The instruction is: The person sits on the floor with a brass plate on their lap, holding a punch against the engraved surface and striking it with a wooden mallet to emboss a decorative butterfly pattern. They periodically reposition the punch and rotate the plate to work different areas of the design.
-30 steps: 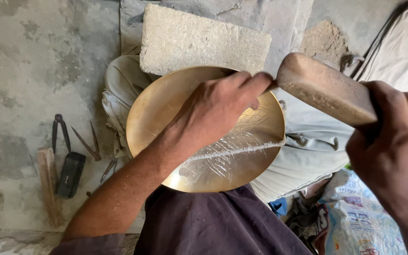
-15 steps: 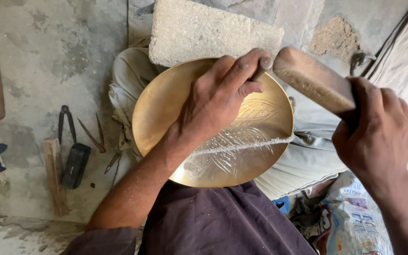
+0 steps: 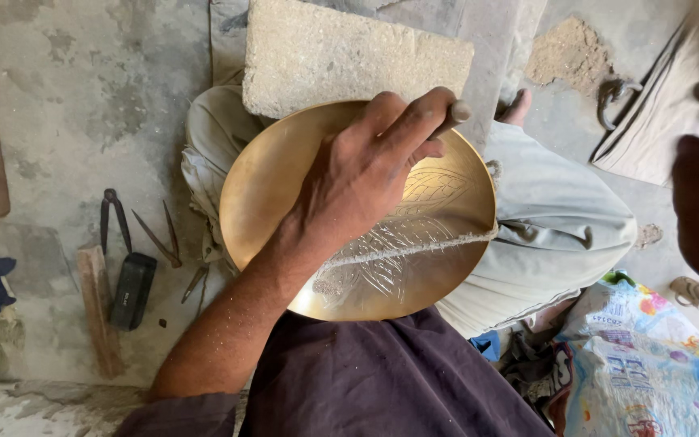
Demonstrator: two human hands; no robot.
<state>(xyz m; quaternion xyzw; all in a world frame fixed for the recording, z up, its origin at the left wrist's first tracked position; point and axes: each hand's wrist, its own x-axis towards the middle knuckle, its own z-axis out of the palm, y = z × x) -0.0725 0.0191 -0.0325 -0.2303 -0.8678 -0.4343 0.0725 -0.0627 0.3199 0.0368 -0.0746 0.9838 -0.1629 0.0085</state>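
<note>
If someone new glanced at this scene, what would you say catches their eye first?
The round brass dish in the middle, resting on the person's lap, with leaf lines cut into its shiny face. The left hand lies across it, pinching a small chisel near the far rim. Behind it sits a rough stone block.

I see through one camera on the head. It looks straight down, close over the lap, at the brass plate (image 3: pixel 357 210) and the floor (image 3: pixel 82 105) around it. No second view shares this.
</note>
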